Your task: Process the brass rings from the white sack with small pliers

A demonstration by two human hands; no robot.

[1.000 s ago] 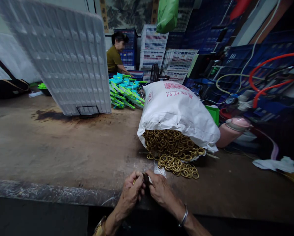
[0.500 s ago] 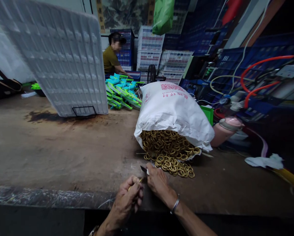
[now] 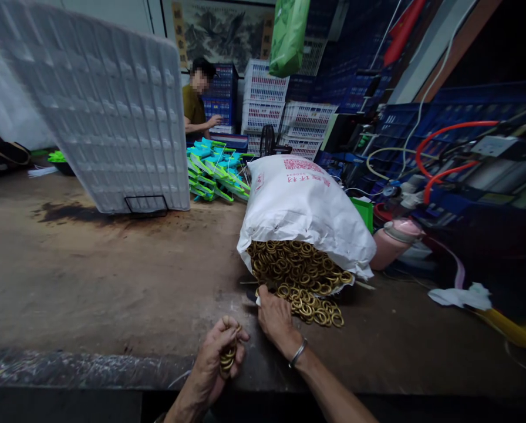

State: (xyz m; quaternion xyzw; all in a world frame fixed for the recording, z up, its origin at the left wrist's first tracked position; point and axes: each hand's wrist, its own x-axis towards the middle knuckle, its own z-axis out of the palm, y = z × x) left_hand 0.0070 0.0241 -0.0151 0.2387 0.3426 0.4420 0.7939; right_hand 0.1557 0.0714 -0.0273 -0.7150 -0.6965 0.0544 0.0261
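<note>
Near the table's front edge, my left hand [image 3: 219, 355] is curled around several brass-coloured rings [image 3: 228, 359], stacked in its palm. My right hand [image 3: 277, 317] is closed on a small knife [image 3: 251, 297], whose dark blade points left; its fingers partly hide it. Those fingertips are at the near left side of the loose ring pile [image 3: 309, 302], and whether they also pinch a ring I cannot tell. Behind the pile lies a white woven sack [image 3: 302, 205] on its side, with many more rings filling its open mouth.
A tall ribbed white plastic panel [image 3: 126, 117] stands in a black wire stand [image 3: 146, 205]. Green and blue plastic parts [image 3: 214, 167] are heaped behind the sack. A pink bottle [image 3: 393, 244] and a white cloth [image 3: 461, 295] lie right. A person [image 3: 196, 103] works beyond, by stacked crates [image 3: 263, 106].
My right hand has moved slightly left, closer to the ring pile's near side. My left hand has drawn back and turned, showing the rings in its palm. The person behind has raised a hand.
</note>
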